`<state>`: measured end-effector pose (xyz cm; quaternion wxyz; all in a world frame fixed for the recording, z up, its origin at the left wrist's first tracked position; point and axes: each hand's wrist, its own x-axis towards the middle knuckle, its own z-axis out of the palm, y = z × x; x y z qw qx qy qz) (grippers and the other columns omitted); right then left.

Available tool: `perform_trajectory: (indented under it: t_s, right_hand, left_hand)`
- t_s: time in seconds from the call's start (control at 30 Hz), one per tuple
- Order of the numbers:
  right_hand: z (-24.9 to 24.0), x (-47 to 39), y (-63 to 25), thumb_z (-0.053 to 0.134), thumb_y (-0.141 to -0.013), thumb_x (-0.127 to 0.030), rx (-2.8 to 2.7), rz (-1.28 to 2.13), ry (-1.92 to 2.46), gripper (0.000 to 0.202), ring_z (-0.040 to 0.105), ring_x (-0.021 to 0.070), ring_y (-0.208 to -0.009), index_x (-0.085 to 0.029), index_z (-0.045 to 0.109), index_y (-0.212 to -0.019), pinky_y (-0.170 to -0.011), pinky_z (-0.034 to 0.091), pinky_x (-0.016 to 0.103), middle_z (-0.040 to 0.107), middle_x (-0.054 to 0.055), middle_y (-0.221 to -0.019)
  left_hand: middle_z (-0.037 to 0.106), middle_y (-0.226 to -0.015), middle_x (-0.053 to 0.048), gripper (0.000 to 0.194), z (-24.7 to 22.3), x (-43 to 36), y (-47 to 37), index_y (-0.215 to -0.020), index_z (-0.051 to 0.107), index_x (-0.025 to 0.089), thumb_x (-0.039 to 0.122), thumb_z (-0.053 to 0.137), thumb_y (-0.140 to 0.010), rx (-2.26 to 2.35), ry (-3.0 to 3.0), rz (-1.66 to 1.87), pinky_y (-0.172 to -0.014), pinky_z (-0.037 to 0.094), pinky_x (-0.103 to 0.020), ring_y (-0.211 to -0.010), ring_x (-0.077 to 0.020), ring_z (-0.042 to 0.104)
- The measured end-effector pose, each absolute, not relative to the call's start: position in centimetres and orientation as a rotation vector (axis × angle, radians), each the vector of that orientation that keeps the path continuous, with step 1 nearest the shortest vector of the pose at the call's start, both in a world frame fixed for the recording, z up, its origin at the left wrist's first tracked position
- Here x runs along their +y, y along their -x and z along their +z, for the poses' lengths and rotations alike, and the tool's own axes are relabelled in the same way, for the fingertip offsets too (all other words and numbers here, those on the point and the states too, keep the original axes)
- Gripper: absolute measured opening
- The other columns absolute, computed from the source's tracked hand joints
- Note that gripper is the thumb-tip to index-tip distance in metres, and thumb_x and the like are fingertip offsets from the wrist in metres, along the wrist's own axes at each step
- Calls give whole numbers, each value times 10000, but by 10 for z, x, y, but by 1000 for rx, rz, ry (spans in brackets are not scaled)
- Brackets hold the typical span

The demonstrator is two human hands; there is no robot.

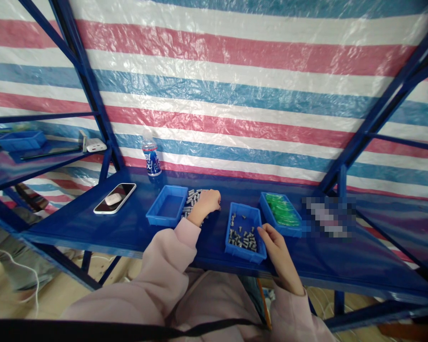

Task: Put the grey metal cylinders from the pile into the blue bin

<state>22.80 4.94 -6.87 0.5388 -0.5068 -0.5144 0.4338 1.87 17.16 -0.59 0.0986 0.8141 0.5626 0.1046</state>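
Observation:
My left hand (208,203) is over the right part of a pile of small metal cylinders (191,199) on the blue table, its fingers curled; what they hold, if anything, is hidden. An empty blue tray (168,204) lies left of the pile. Farther right, a blue tray (243,213) holds many small screws (248,241), mostly in its near part. My right hand (273,237) is at this tray's right edge, thumb and forefinger pressed together. Whether they pinch the rim or something small cannot be made out.
A blue tray with green packets (282,210) stands at the right, beside a blurred patch. At the left lie a phone (116,199) and a white case (113,199). A bottle (151,156) stands at the back. Blue frame posts rise on both sides; a person's leg shows lower left.

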Motion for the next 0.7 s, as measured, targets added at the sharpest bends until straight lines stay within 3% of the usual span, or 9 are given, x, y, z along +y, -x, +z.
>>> perform_trajectory:
  t_s: [0.43, 0.7]
  right_hand:
    - [-72, 51, -229, 573, -828, -460, -1246, 1029, 1204, 322, 359, 116, -573, -212, 429, -683, -524, 314, 232, 372, -51, -631]
    - [-75, 52, -231, 566, -835, -461, -1248, 1044, 1207, 321, 356, 114, -587, -209, 430, -691, -526, 317, 230, 373, -48, -637]
  left_hand:
    - [723, -886, -78, 131, -7, 171, -20, -819, 716, 200, 209, 703, -688, 1568, -2463, 215, -776, 452, -281, -857, -220, 660]
    - [714, -774, -43, 56, -12, 176, -21, -708, 703, 196, 176, 716, -657, 1491, -2458, 345, -787, 449, -280, -794, -204, 656]
